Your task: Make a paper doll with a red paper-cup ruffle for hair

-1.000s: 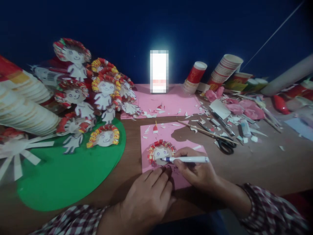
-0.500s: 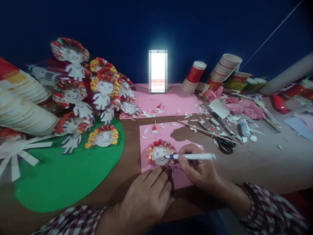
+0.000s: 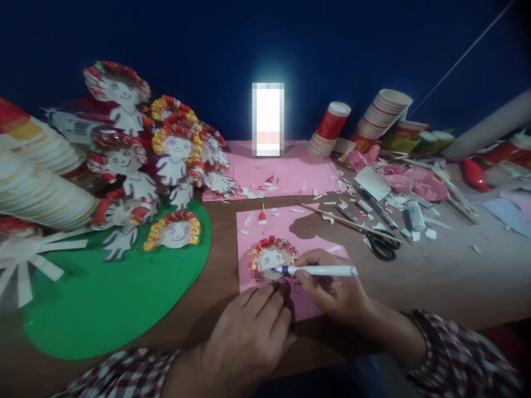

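1. The right hand [image 3: 332, 284] has its fingers closed round a white marker [image 3: 326, 271], its tip down at the mouth of a paper face [image 3: 271, 257].
2. Half a second ago that tip sat further right; it has slid back left, so I'd judge the mouth is being gone over.
3. The left hand [image 3: 244, 331] lies with bent fingers at the face's lower edge; I can't tell whether it grips anything.
4. The face, ringed with red curls, lies on a pink sheet [image 3: 277, 224].
5. Beyond are scissors [image 3: 384, 250] and, leftward, green card [image 3: 112, 309].
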`<state>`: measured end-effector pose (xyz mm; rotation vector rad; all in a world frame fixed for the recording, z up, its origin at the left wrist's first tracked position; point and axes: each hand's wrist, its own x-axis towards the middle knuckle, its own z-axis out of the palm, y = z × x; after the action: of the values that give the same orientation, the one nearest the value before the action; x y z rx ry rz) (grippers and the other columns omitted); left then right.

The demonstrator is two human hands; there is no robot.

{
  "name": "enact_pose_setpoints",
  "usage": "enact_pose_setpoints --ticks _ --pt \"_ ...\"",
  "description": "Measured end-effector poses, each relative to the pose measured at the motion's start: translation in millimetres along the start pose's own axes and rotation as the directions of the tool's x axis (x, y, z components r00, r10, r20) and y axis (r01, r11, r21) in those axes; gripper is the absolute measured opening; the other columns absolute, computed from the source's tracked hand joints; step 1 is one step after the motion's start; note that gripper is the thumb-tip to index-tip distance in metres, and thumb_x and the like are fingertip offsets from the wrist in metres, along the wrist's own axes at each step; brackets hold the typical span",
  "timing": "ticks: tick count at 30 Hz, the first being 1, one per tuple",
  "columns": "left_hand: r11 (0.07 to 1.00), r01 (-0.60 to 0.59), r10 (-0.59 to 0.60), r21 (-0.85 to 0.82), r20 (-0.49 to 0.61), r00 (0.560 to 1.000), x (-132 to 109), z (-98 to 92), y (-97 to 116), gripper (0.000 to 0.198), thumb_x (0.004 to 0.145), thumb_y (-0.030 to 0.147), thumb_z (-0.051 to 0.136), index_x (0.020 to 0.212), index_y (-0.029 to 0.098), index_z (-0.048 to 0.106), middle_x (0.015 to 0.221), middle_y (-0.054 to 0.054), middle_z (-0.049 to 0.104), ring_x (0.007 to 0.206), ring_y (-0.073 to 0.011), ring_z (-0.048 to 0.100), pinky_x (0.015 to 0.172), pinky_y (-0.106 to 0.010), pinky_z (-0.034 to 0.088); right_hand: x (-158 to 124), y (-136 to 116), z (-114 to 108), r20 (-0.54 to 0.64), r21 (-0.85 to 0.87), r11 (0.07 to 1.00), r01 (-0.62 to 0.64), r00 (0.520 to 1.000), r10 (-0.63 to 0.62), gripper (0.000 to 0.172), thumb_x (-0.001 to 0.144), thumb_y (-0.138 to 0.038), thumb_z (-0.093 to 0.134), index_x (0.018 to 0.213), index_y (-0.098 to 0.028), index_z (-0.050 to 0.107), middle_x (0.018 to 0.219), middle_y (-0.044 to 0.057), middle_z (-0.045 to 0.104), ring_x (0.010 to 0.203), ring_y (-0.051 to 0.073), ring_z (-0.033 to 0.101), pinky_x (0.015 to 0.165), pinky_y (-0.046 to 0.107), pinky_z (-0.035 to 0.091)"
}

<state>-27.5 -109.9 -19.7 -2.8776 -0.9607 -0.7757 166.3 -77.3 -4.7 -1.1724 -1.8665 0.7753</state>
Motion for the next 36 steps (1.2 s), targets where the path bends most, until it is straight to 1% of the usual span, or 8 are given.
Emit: enact_pose_setpoints --ticks 3,6,9,12,17,24,27,36 --pt "1.000 -0.007 0.007 -0.001 -0.002 1.000 0.0 0.2 -0.2 0.023 0.091 0.029 0.051 0.094 0.012 0.066 0.101 -0.012 0.071 0.095 -0.0245 0.066 0.077 -0.037 0.056 -1.9 0.9 0.2 0.013 0.018 1.000 -0.024 1.000 0.024 0.006 0.084 -0.017 0.059 0.089 -0.019 0.062 0.075 0.002 0.067 0.062 0.011 0.060 0.055 0.021 0.049" --pt "1.000 -0.013 0.013 0.001 -0.004 1.000 0.0 -0.3 -0.1 0.024 0.091 0.029 0.051 0.095 0.011 0.066 0.102 -0.012 0.071 0.095 -0.0251 0.065 0.076 -0.037 0.056 -2.6 0.6 0.8 0.006 0.062 0.997 -0.045 0.999 0.045 0.005 0.083 -0.017 0.058 0.087 -0.018 0.061 0.071 0.001 0.065 0.058 0.010 0.058 0.051 0.019 0.046" --pt "1.000 -0.008 0.008 -0.003 -0.003 1.000 0.0 -1.1 0.4 0.023 0.091 0.028 0.051 0.094 0.011 0.066 0.102 -0.012 0.071 0.095 -0.0253 0.066 0.077 -0.038 0.057 -1.6 -0.2 2.4 -0.050 0.104 0.991 -0.089 0.994 0.095 0.002 0.083 -0.017 0.058 0.084 -0.018 0.058 0.066 -0.001 0.061 0.054 0.009 0.054 0.047 0.018 0.044" --pt "1.000 0.000 0.000 -0.003 -0.007 1.000 0.2 -1.2 1.0 0.022 0.090 0.028 0.052 0.093 0.012 0.066 0.099 -0.011 0.071 0.092 -0.0250 0.067 0.075 -0.037 0.057 -0.4 -0.6 4.3 -0.108 0.103 0.988 -0.115 0.986 0.126 0.005 0.083 -0.015 0.056 0.080 -0.018 0.057 0.068 0.000 0.060 0.056 0.010 0.055 0.049 0.019 0.045" --pt "1.000 -0.001 0.001 -0.003 -0.003 1.000 0.1 -0.1 0.7 0.022 0.090 0.029 0.052 0.093 0.012 0.066 0.099 -0.011 0.071 0.093 -0.0249 0.066 0.075 -0.037 0.057 -0.9 0.7 4.8 -0.118 0.060 0.996 -0.072 0.990 0.078 0.006 0.081 -0.013 0.056 0.081 -0.018 0.058 0.069 0.000 0.060 0.057 0.009 0.054 0.050 0.018 0.044" --pt "1.000 -0.003 0.003 -0.003 -0.019 1.000 -0.2 -0.3 0.0 0.022 0.090 0.027 0.052 0.091 0.011 0.066 0.097 -0.011 0.072 0.090 -0.0253 0.067 0.074 -0.037 0.058 -1.8 2.7 2.9 -0.051 0.037 0.998 -0.058 0.997 0.060 0.005 0.082 -0.013 0.056 0.082 -0.018 0.058 0.069 -0.001 0.059 0.057 0.009 0.053 0.051 0.019 0.044" --pt "1.000 -0.008 0.008 -0.004 -0.015 1.000 0.5 -0.7 -0.3 0.022 0.090 0.027 0.051 0.092 0.011 0.067 0.098 -0.011 0.072 0.091 -0.0253 0.067 0.074 -0.037 0.058 -1.8 2.6 2.9 -0.030 0.055 0.996 -0.063 0.997 0.065 0.004 0.084 -0.014 0.056 0.084 -0.018 0.058 0.069 -0.001 0.058 0.055 0.008 0.052 0.049 0.018 0.042" --pt "1.000 -0.006 0.006 0.006 -0.008 1.000 -0.5 1.0 0.0 0.024 0.091 0.029 0.051 0.093 0.012 0.067 0.099 -0.011 0.072 0.092 -0.0250 0.067 0.075 -0.037 0.058 -2.1 4.9 3.4 -0.041 0.042 0.999 -0.030 0.999 0.031 0.005 0.083 -0.014 0.057 0.086 -0.018 0.058 0.070 -0.001 0.059 0.056 0.008 0.052 0.050 0.018 0.042"
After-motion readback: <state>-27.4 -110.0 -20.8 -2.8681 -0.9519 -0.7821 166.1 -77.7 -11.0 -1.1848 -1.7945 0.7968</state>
